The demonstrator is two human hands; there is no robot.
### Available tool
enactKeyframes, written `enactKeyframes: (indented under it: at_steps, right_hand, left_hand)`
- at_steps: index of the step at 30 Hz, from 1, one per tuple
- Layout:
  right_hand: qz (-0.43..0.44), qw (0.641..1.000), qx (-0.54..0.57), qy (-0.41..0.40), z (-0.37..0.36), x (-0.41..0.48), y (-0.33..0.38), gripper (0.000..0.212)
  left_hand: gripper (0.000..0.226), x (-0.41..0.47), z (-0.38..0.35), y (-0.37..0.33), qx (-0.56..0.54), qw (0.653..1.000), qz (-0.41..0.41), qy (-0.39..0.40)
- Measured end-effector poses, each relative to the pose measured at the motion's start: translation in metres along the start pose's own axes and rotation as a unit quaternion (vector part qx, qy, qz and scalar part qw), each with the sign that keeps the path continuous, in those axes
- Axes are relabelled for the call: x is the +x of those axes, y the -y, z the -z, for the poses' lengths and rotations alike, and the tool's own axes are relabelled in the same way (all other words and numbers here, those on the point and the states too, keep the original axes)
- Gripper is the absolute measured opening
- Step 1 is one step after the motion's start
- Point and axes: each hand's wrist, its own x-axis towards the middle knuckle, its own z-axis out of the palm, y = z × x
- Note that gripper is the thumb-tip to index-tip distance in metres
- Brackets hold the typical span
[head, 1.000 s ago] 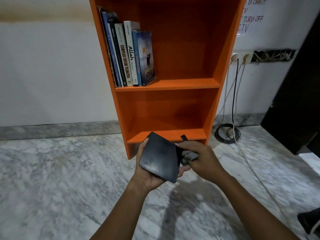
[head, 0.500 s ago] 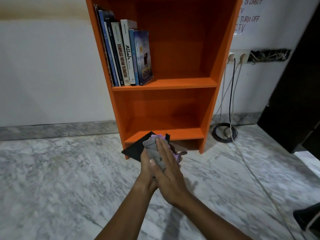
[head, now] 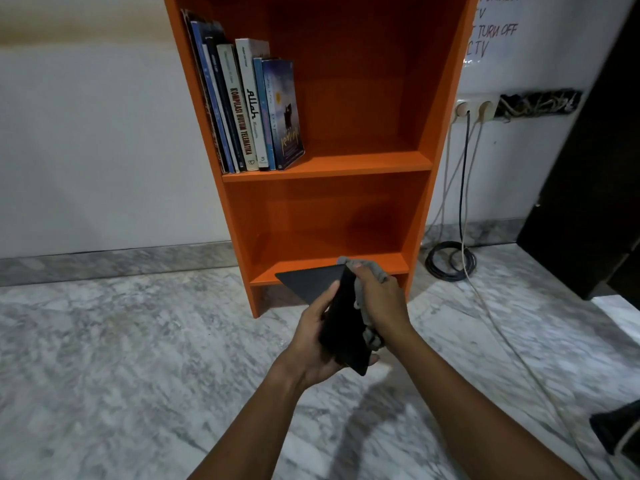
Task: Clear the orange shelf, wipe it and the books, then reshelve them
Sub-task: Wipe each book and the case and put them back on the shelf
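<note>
A black book [head: 343,327] is held in front of the body, low over the grey-veined marble floor [head: 104,358]. It is gripped by the left hand [head: 311,337] from the left and from beneath: the thumb is laid along its near face and the fingers are curled round its lower edge, where their tips show at the right. The book is tilted, with one corner pointing down towards the floor. Its cover is plain, matt and unmarked, and a flat black triangular part, perhaps an opened cover, is spread up and to the left of the hand. A crumpled grey cloth [head: 373,268] is clutched in the right hand [head: 381,299] and pressed against the book's right side, so that folds of it show above the knuckles and below the palm. Beyond the hands the orange shelf [head: 346,164] is seen standing on the floor against a white wall. A row of books [head: 249,105] is stood at the left end of its upper compartment, leaning slightly left. To the right, cables [head: 450,261] are run down from wall sockets [head: 474,109] to a coil on the floor, beside a dark cabinet [head: 588,168].
</note>
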Motion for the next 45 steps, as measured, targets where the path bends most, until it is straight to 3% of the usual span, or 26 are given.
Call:
enactKeyframes:
  at_steps: [3, 6, 9, 10, 12, 15, 17, 21, 24, 27, 29, 31, 35, 40, 45]
  right_hand:
    - [-0.130, 0.987, 0.070, 0.067, 0.016, 0.010, 0.000, 0.052]
    - [-0.153, 0.973, 0.107, 0.136, 0.033, 0.017, -0.004, 0.044]
    - [-0.123, 0.971, 0.172, 0.112, 0.037, 0.022, -0.003, 0.030]
    - [-0.100, 0.977, 0.171, 0.084, 0.037, 0.021, 0.001, 0.020]
    - [-0.064, 0.981, 0.178, 0.043, 0.035, 0.016, 0.008, 0.020]
    - [-0.018, 0.976, 0.213, 0.044, 0.031, 0.012, 0.009, 0.030]
    - [0.007, 0.977, 0.196, 0.077, 0.031, 0.007, 0.009, 0.033]
    - [0.108, 0.984, 0.085, 0.112, 0.031, -0.002, 0.009, 0.024]
    - [0.188, 0.968, -0.011, 0.167, 0.016, -0.012, 0.006, 0.023]
    - [0.189, 0.959, 0.031, 0.208, -0.003, -0.026, 0.003, 0.039]
    - [0.192, 0.957, 0.054, 0.210, -0.009, -0.030, 0.003, 0.046]
    - [0.203, 0.953, 0.084, 0.211, -0.013, -0.032, 0.006, 0.045]
    - [0.213, 0.944, 0.119, 0.223, -0.025, -0.034, 0.021, 0.047]
    - [0.223, 0.949, 0.136, 0.176, -0.024, -0.018, 0.046, 0.033]
    - [0.163, 0.967, 0.142, 0.134, -0.017, 0.001, 0.034, 0.031]
  left_hand:
    - [0.058, -0.001, 0.003, -0.003, 0.052, 0.998, 0.001, -0.018]
    - [0.052, 0.001, 0.006, -0.004, 0.121, 0.992, 0.015, -0.026]
    - [0.048, 0.001, 0.003, -0.013, 0.196, 0.980, -0.011, -0.012]
    - [0.051, 0.001, 0.003, -0.016, 0.208, 0.977, -0.030, -0.017]
    - [0.062, 0.007, 0.010, -0.018, 0.196, 0.978, -0.061, -0.030]
    - [0.075, 0.009, 0.015, -0.015, 0.044, 0.994, -0.095, -0.027]
    - [0.085, 0.009, 0.014, -0.015, -0.055, 0.989, -0.135, 0.015]
    - [0.085, 0.006, 0.011, -0.021, -0.122, 0.974, -0.179, 0.065]
    - [0.078, 0.002, 0.009, -0.025, -0.095, 0.979, -0.173, 0.046]
    - [0.070, -0.004, 0.011, -0.027, -0.074, 0.983, -0.161, 0.038]
    - [0.078, -0.007, 0.013, -0.025, -0.069, 0.986, -0.145, 0.047]
    - [0.088, -0.009, 0.014, -0.025, -0.053, 0.989, -0.132, 0.047]
    - [0.077, -0.015, 0.015, -0.028, -0.018, 0.990, -0.117, 0.082]
    - [0.082, -0.019, 0.015, -0.028, 0.100, 0.989, -0.105, 0.043]
    - [0.079, -0.016, 0.017, -0.027, 0.152, 0.983, -0.089, 0.048]
